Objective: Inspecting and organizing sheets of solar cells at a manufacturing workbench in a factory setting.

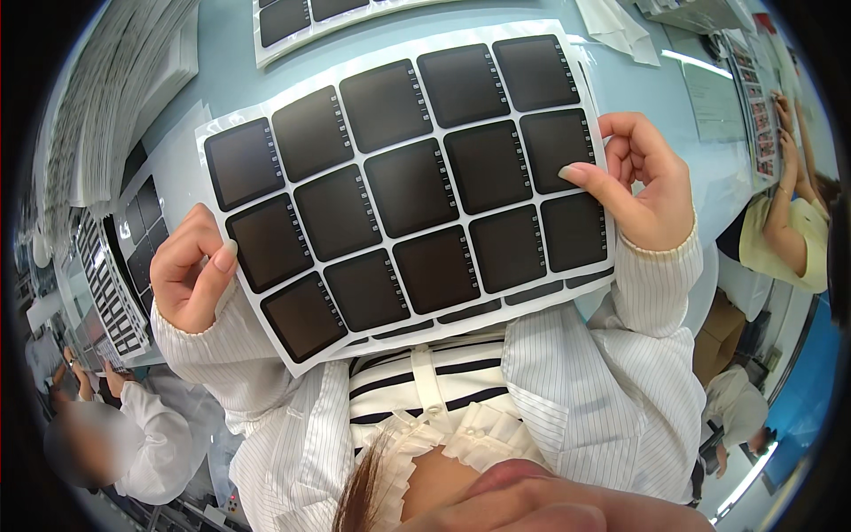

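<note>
A white sheet printed with rows of black rounded squares is held up, tilted, in front of my chest. Each square has a strip of small marks along one side. My left hand pinches the sheet's left edge, thumb on top. At the opposite edge, my right hand grips it with the thumb lying over a black square and the fingers curled behind. Along the bottom, the edge of another similar sheet shows underneath; most of it is hidden.
More black-square sheets lie on the pale blue table beyond. Tall paper stacks stand at the left, near a sheet with black bars. A crumpled white sheet lies at the far right. Co-workers sit on both sides.
</note>
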A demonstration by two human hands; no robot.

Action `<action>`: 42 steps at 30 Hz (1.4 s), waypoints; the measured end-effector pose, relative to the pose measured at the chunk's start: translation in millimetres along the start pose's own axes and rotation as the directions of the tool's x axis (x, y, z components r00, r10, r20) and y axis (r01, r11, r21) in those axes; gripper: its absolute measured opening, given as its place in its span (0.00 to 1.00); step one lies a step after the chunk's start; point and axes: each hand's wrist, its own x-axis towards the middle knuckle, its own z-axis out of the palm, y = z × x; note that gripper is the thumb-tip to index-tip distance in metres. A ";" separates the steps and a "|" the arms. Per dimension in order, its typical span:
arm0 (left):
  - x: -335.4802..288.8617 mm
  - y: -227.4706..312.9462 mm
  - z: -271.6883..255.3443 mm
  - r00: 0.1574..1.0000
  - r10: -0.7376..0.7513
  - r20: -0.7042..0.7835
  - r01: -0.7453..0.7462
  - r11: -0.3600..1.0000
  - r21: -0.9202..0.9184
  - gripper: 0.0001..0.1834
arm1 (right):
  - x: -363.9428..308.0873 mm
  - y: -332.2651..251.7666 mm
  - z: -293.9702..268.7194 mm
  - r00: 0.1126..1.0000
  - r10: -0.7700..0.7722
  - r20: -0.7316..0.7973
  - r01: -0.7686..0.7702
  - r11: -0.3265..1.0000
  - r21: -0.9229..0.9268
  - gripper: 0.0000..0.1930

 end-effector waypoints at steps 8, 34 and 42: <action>0.3 1.0 0.3 1.000 -0.005 0.014 0.005 1.000 0.005 0.09 | -0.7 -2.9 -2.4 0.977 0.211 -0.042 -0.197 0.955 0.220 0.09; 0.6 1.2 2.2 0.998 -0.055 0.027 0.055 0.998 -0.024 0.10 | 0.7 4.2 -7.3 0.943 0.224 0.244 -0.318 0.822 0.473 0.21; -0.7 -0.5 -0.4 0.997 -0.062 0.043 0.062 0.998 0.012 0.10 | -0.8 1.2 -5.6 0.940 0.256 0.224 -0.329 0.854 0.404 0.20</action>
